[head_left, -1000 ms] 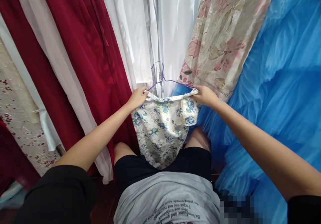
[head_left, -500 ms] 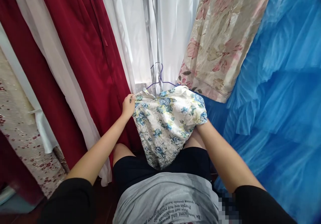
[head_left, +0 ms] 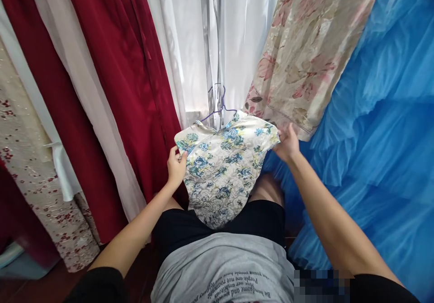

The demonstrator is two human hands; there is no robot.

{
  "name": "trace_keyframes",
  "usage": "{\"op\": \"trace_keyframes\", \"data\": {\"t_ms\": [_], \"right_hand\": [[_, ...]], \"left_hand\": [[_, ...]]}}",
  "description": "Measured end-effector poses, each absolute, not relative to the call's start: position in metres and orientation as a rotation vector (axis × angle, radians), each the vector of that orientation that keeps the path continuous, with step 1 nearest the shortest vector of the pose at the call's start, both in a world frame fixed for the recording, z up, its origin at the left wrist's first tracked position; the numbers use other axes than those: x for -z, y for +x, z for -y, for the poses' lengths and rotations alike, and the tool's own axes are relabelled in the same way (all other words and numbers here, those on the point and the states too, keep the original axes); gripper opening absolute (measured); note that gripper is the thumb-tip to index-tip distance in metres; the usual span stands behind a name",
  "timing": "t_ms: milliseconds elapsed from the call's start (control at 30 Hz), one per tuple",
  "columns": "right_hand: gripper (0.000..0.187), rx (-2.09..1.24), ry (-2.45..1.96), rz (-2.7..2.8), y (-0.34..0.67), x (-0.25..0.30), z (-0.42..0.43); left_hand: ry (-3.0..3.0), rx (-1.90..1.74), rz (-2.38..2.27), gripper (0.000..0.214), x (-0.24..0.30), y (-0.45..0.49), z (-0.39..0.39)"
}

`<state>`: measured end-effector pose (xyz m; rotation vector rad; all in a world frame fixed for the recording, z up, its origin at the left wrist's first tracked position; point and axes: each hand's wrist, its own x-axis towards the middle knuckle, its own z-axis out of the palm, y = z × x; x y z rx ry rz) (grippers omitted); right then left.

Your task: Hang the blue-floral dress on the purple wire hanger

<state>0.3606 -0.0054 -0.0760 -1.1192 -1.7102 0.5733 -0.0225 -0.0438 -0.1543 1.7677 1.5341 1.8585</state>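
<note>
A short-sleeved white blouse with blue flowers [head_left: 225, 167] hangs on a purple wire hanger [head_left: 223, 98] in front of my legs. My left hand [head_left: 176, 167] is closed on the blouse's left edge, just below the sleeve, thumb in front. At the opposite side, my right hand [head_left: 288, 144] holds the end of the right sleeve between thumb and fingers, the fingertips partly hidden. The sleeve is drawn out sideways and the neckline lies open around the hanger. Below, the hem falls over my dark shorts.
Long dark red garments [head_left: 115, 90] hang at the left, with a pale pink one [head_left: 84, 95] between them. White cloth [head_left: 190, 36] is behind the hanger. A beige floral garment [head_left: 305, 59] and blue ruffled tulle [head_left: 389, 135] hang at the right. A grey bin [head_left: 30, 264] stands lower left.
My right hand has come out from under the right sleeve and now grips its end. The left hand has shifted slightly down the blouse's edge; the blouse lies flatter and wider.
</note>
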Motion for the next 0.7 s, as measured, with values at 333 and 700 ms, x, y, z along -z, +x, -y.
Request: {"op": "trace_keyframes", "data": {"t_ms": [333, 700], "right_hand": [[0.036, -0.704, -0.810, 1.236, 0.357, 0.034, 0.005], [0.030, -0.445, -0.692, 1.142, 0.328, 0.040, 0.121]], "left_hand": [[1.884, -1.956, -1.519, 0.053, 0.119, 0.009, 0.055], [2.667, -1.790, -1.602, 0.103, 0.058, 0.021, 0.078]]}}
